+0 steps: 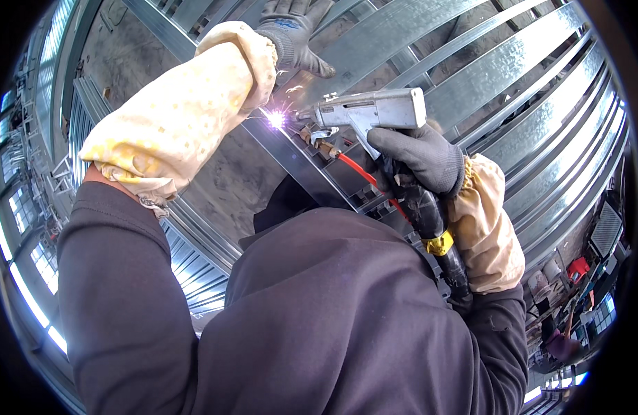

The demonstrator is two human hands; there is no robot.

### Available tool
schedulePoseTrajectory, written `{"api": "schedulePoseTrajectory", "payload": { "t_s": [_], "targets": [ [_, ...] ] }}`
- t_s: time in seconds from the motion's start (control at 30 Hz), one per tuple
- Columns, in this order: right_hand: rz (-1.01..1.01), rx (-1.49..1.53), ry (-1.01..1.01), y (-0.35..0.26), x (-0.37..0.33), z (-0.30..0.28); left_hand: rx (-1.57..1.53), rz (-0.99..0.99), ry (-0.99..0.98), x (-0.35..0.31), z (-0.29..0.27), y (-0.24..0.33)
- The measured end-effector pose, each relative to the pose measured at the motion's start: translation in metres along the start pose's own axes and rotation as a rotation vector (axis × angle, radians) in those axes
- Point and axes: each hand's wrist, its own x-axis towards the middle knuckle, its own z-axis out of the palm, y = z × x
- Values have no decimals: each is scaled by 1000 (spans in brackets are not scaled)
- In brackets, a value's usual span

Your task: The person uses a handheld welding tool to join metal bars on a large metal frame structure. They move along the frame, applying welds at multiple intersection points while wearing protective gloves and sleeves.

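Observation:
My right hand, in a grey glove, is wrapped round the handle of a silver, pistol-shaped welding gun. The gun's nozzle points left, at a bright violet-white spark on the edge of a metal bar. A red hose and a thick black cable with a yellow band run from the gun toward me. My left hand, also gloved in grey, lies with its fingers spread on the metal frame beyond the spark. Pale protective sleeves cover both my forearms.
Long galvanised metal strips run side by side across the right, with gaps between them. Stacked metal profiles lie at the left. Tools and a red object are at the far right. Dusty floor shows through the frame.

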Motion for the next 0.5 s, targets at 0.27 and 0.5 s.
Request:
{"api": "schedulePoseTrajectory", "payload": {
  "t_s": [0.27, 0.5],
  "targets": [
    [33, 69, 1, 4, -3, 1, -13, -7, -1, -5, -4, -2],
    [21, 66, 7, 6, -6, 2, 14, -29, -30, 0, -5, -1]
  ]
}}
